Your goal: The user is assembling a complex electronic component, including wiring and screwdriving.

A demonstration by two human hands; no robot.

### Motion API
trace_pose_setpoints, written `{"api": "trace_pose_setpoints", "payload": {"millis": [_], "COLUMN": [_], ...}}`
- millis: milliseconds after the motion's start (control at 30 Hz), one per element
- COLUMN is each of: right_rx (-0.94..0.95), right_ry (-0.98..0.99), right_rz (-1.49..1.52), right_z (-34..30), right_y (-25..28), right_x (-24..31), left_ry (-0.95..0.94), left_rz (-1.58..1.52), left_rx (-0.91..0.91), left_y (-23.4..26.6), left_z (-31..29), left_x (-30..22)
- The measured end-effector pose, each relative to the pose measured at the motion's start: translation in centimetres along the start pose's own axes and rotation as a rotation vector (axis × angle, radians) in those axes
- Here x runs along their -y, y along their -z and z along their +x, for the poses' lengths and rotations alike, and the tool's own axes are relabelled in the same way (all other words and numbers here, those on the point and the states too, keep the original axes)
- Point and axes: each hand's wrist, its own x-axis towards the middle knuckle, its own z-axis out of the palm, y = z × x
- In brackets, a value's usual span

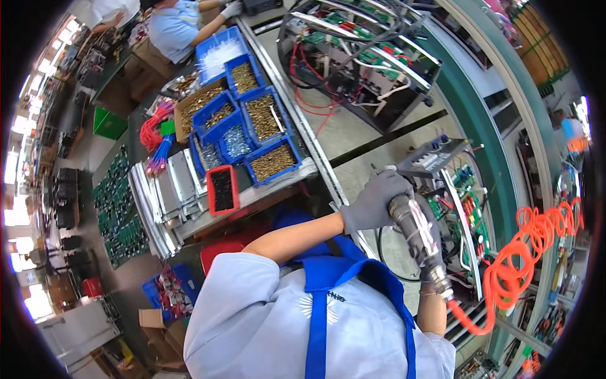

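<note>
A pneumatic screwdriver [413,227] with a grey, worn body lies in my right hand [435,243], whose gloved fingers are wrapped round it and partly hidden behind it. An orange coiled air hose [505,271] runs from the tool's rear end. My left hand [379,199], in a grey glove, is closed at the tool's front end; what its fingers hold is hidden. Just beyond it stands a dark metal panel [435,156] of an open machine unit. Green circuit boards [470,208] and wires show inside this unit, to the right of my hands.
On the left bench, blue bins [274,161] hold brass-coloured and silver small parts, beside a red bin [222,189] of black pieces. A larger open machine [366,69] with loose cables stands on the line ahead. A co-worker [177,28] is at the far left.
</note>
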Motion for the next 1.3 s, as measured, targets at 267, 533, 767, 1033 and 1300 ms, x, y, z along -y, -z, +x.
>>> {"api": "trace_pose_setpoints", "payload": {"millis": [267,533,767,1033,1300], "right_rx": [0.435,0.350,0.415,0.228,0.099], "right_ry": [-0.634,-0.596,-0.525,-0.432,-0.321], "right_rz": [0.884,0.627,0.675,0.499,0.463], "right_z": [1.2,2.3,4.0,-0.4,-10.0], "right_y": [-4.4,-6.3,-7.9,-4.0,-0.5], "right_x": [-4.8,-4.8,-3.9,-0.3,-0.2], "left_ry": [0.123,1.180,0.886,0.675,0.459], "left_rz": [0.827,1.159,1.113,1.092,1.109], "left_rx": [0.149,0.134,0.127,0.096,0.052], "left_y": [8.0,29.1,30.8,32.6,33.6], "left_z": [-4.2,-12.2,-14.5,-13.6,-13.7], "left_x": [6.2,13.7,18.7,18.0,16.7]}}
